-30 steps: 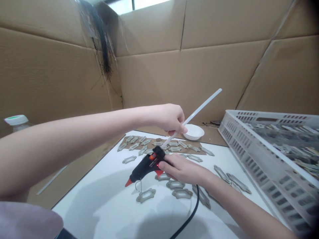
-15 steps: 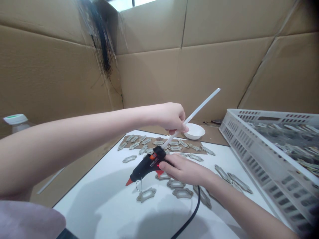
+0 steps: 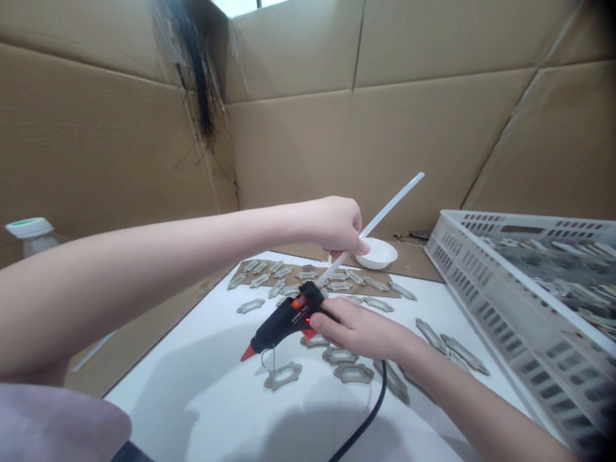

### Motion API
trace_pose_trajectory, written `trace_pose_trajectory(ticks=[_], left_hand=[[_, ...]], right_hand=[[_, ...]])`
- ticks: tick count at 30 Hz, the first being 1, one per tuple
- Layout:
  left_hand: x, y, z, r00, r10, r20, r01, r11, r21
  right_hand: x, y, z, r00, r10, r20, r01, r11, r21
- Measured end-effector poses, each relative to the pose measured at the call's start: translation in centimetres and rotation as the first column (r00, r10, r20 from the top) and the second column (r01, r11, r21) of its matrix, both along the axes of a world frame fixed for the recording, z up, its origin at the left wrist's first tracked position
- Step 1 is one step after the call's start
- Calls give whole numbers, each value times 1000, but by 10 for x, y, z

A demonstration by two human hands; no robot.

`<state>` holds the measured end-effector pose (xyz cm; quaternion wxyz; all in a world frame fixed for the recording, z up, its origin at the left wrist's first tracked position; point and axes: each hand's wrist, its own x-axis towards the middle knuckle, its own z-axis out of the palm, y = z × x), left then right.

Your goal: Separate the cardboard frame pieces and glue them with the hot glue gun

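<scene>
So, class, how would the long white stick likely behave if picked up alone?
Probably fairly stiff: the white stick runs straight, unsupported, beyond the left hand. Likely light, being slender and held in a fingertip pinch. Perhaps slippery, given its smooth sheen.

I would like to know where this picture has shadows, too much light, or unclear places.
In the head view, soft shadows lie on the board left of the glue gun; the same head view shows a washed-out window at the top, a dark upper right corner, and smeared parts in the crate.
</scene>
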<state>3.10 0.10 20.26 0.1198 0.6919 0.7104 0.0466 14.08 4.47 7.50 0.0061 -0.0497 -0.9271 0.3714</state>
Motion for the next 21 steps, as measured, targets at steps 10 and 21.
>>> trace_pose_trajectory(ticks=[10,21], left_hand=[[0,1,0,998,35,49,-33,999,-26],[-1,6,-3,990,81,118,-75,996,-54]], right_hand=[[0,0,-1,995,86,-49,-87,996,-8],[4,0,0,997,68,-22,-67,996,57]])
